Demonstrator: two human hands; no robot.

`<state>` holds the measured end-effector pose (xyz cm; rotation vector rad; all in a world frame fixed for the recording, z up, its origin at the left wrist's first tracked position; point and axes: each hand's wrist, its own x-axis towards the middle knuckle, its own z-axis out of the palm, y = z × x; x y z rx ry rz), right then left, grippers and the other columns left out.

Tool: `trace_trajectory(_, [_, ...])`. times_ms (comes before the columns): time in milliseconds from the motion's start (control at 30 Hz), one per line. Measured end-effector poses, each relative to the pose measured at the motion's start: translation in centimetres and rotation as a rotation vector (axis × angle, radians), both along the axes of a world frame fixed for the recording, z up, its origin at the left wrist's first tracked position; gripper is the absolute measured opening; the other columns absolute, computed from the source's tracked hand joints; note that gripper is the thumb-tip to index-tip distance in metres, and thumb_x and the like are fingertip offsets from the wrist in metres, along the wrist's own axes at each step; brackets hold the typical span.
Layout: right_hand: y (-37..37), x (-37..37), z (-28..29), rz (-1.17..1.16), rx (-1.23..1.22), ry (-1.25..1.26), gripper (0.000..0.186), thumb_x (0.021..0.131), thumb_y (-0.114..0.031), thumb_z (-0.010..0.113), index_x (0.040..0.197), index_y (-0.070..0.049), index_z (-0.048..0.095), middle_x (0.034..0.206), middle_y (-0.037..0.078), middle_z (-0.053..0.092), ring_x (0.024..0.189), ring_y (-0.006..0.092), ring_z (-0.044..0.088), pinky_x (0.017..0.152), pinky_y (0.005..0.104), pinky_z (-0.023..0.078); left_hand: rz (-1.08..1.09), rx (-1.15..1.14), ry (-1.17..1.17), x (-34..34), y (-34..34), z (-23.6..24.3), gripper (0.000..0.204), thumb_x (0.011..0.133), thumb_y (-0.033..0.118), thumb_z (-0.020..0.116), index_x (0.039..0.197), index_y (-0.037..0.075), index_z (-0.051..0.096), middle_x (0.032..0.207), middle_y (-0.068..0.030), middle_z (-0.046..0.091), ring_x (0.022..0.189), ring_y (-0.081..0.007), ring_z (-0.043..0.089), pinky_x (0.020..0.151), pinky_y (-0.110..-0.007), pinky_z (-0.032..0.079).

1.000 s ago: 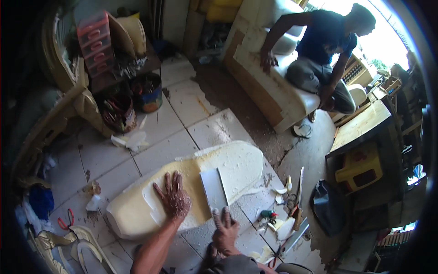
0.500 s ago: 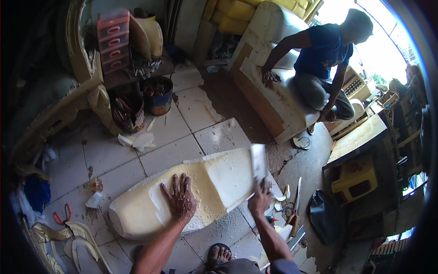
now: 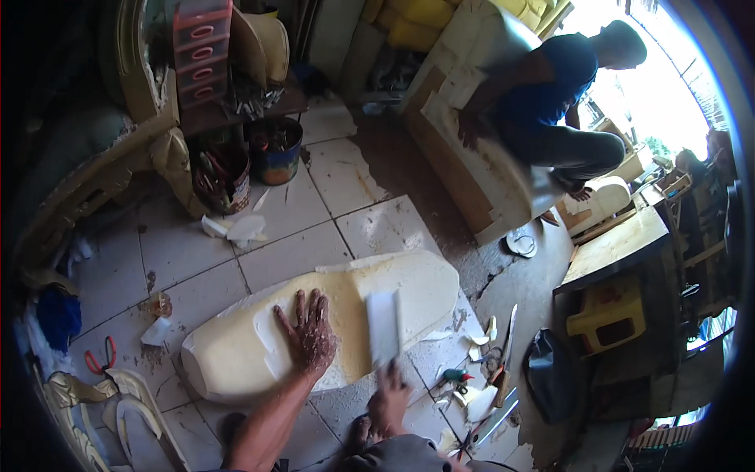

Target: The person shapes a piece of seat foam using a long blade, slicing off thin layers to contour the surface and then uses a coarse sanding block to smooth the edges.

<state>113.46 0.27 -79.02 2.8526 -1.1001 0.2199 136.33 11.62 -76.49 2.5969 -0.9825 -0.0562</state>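
Observation:
A long cream foam seat pad with a dip across its middle lies on the tiled floor in front of me. My left hand rests flat on it, fingers spread, specked with foam crumbs. In my right hand, at the pad's near edge, is the lower end of a flat, pale rectangular tool. The tool lies over the pad just right of the dip; its exact kind is unclear and blurred. Foam crumbs dust the pad and the tiles beside it.
To the right lie a long knife, a small green bottle and foam scraps. Red-handled scissors are at left. Two tool buckets stand at the back. A person sits on a large pale seat at the far right.
My right hand has swept the pale tool leftward and nearer, from the pad's right end to beside the dip. My left hand stays on the pad. The seated person has shifted posture.

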Motion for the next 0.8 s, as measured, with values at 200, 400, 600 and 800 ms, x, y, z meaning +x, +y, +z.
trace_trajectory(200, [-12.5, 2.0, 4.6, -0.125, -0.205, -0.129, 0.076, 0.077, 0.003, 0.054, 0.149, -0.020, 0.057, 0.159, 0.016, 0.049, 0.082, 0.0373, 0.061, 0.070, 0.0466, 0.050, -0.024, -0.007, 0.008, 0.1, -0.4, 0.4, 0.067, 0.084, 0.014, 0.065, 0.150, 0.008, 0.050, 0.165, -0.0056, 0.041, 0.160, -0.0312, 0.019, 0.121, -0.076, -0.001])
trace_trajectory(400, [0.0, 1.5, 1.2, 0.068, -0.036, -0.135, 0.075, 0.075, 0.003, 0.057, 0.145, -0.023, 0.062, 0.159, 0.019, 0.048, 0.117, 0.0429, 0.060, 0.092, 0.0520, 0.047, 0.018, -0.040, 0.016, 1.4, -1.3, 1.9, 0.070, 0.082, 0.013, 0.068, 0.150, 0.008, 0.050, 0.164, -0.0056, 0.043, 0.160, -0.0311, 0.022, 0.122, -0.075, -0.001])
trace_trajectory(600, [-9.8, 3.5, 2.7, -0.261, 0.005, -0.085, 0.072, 0.079, -0.001, 0.056, 0.148, -0.021, 0.058, 0.155, 0.018, 0.053, 0.093, 0.0385, 0.064, 0.075, 0.0471, 0.051, 0.006, -0.033, 0.011, 0.7, -0.8, 0.9, 0.066, 0.084, 0.013, 0.065, 0.149, 0.008, 0.051, 0.164, -0.0055, 0.043, 0.159, -0.0298, 0.023, 0.123, -0.074, -0.001])
trace_trajectory(800, [0.3, -0.7, 2.8, 0.048, 0.152, 0.010, 0.075, 0.080, -0.002, 0.057, 0.152, -0.021, 0.056, 0.159, 0.017, 0.049, 0.102, 0.0398, 0.069, 0.083, 0.0434, 0.053, 0.005, 0.004, 0.107, 0.0, 0.4, 1.5, 0.067, 0.085, 0.011, 0.063, 0.150, 0.008, 0.050, 0.165, -0.0053, 0.041, 0.160, -0.0307, 0.019, 0.121, -0.076, -0.003])
